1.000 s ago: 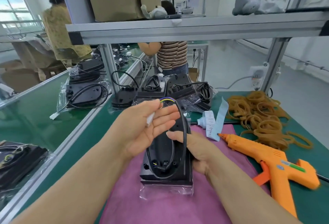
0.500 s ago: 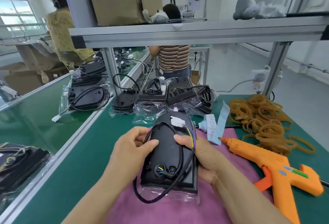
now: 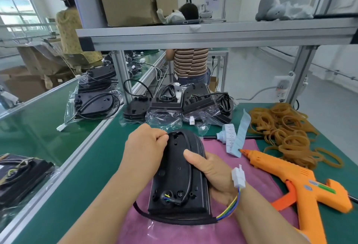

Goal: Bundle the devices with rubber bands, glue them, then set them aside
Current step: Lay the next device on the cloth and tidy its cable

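Note:
A black oblong device [image 3: 175,174] lies back-up on a pink cloth [image 3: 257,183] in front of me. My right hand [image 3: 213,174] grips its right side, thumb across the back. My left hand [image 3: 147,146] pinches the device's black cable [image 3: 174,219] at the top left edge. The cable runs around the device's outline and under its near end. Its white connector [image 3: 238,176] with coloured wires rests on my right wrist. An orange glue gun [image 3: 294,183] lies to the right on the table. A heap of tan rubber bands [image 3: 286,133] sits at the far right.
More black devices in clear bags [image 3: 180,104] stand at the back of the green bench [image 3: 96,158], others on the left bench [image 3: 93,104] and near left [image 3: 19,176]. A label roll [image 3: 230,137] lies by the glue gun's nozzle. An aluminium shelf [image 3: 213,32] spans overhead. Two people stand behind.
The cable loop that hung loose below the device is now drawn around its outline. The white connector moved from the device's top to my right wrist, and my left hand shifted to the top left edge.

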The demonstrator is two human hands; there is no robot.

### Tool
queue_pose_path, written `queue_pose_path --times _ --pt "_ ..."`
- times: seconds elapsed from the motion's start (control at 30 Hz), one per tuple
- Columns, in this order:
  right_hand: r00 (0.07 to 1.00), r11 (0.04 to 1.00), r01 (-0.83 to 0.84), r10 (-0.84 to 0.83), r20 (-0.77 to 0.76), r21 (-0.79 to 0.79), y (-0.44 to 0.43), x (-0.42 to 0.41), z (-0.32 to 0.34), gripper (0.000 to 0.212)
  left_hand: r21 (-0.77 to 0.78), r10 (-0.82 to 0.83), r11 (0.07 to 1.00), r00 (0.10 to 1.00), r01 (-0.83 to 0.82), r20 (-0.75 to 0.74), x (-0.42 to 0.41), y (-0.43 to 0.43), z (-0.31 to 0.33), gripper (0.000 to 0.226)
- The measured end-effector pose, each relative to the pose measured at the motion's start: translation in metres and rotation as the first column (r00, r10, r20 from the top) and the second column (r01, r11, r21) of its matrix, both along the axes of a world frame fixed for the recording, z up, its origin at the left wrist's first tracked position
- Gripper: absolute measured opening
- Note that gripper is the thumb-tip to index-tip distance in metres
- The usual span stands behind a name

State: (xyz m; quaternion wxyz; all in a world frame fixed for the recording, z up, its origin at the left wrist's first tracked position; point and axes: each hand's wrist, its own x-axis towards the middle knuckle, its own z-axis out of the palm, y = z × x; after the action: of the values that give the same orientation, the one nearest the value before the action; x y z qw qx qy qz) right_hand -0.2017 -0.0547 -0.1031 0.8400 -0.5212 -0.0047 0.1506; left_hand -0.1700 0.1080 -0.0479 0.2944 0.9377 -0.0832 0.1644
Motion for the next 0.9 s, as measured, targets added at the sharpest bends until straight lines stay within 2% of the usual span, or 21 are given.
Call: queue_pose_path --times 0.07,0.1,0.13,0.17,0.23,0.33,0.4,0.5,0.7,0.8,0.87,0.9 --pt "0.998 0.999 0.026 -0.025 -0.055 0.018 0.004 -0.001 -0.004 0.043 0.296 0.025 0.955 0.999 -0.014 -0.034 -0.003 -0.006 0.003 0.031" --pt "0.995 0.999 0.046 -0.043 -0.087 0.029 0.005 0.0 -0.005 0.046 0.373 0.028 0.928 0.998 -0.007 -0.049 -0.005 -0.009 0.003 0.023" --pt "0.991 0.997 0.071 -0.066 -0.113 0.038 0.006 0.002 -0.004 0.048 0.429 0.014 0.903 0.997 0.022 -0.081 -0.007 -0.012 0.002 0.011" --pt "0.986 0.994 0.101 -0.093 -0.136 0.049 0.005 0.004 -0.002 0.049 0.466 0.005 0.884 0.995 0.044 -0.104 -0.012 -0.014 -0.002 0.012" --pt "0.974 0.983 0.168 -0.155 -0.167 0.068 -0.001 0.01 0.002 0.039 0.517 -0.039 0.852 0.994 0.087 -0.103 -0.018 -0.016 -0.01 0.031" --pt "0.959 0.97 0.228 -0.209 -0.191 0.086 -0.007 0.015 0.01 0.028 0.413 -0.059 0.909 0.998 0.064 -0.025 -0.027 -0.014 -0.014 0.051" --pt "0.941 0.956 0.278 -0.251 -0.229 0.094 -0.01 0.018 0.012 0.029 0.297 -0.036 0.954 0.999 0.034 0.0 -0.036 -0.012 -0.009 0.038" --pt "0.916 0.939 0.333 -0.301 -0.264 0.084 -0.012 0.019 0.016 0.038 0.218 -0.055 0.975 0.998 0.051 0.01 -0.047 -0.013 -0.009 0.021" --pt "0.9 0.924 0.374 -0.341 -0.271 0.082 -0.013 0.02 0.013 0.039 -0.093 -0.067 0.993 0.997 0.071 0.047 -0.053 -0.011 -0.02 0.023" --pt "0.886 0.911 0.406 -0.371 -0.277 0.078 -0.012 0.021 0.013 0.035 -0.115 -0.092 0.987 0.986 0.108 0.137 -0.061 -0.013 -0.032 0.024" --pt "0.87 0.891 0.442 -0.399 -0.289 0.102 -0.013 0.023 0.014 0.035 -0.025 -0.167 0.985 0.976 0.172 0.141 -0.069 -0.015 -0.043 0.034" --pt "0.862 0.88 0.462 -0.415 -0.292 0.114 -0.013 0.024 0.015 0.036 0.068 -0.181 0.982 0.979 0.175 0.097 -0.072 -0.017 -0.047 0.044"
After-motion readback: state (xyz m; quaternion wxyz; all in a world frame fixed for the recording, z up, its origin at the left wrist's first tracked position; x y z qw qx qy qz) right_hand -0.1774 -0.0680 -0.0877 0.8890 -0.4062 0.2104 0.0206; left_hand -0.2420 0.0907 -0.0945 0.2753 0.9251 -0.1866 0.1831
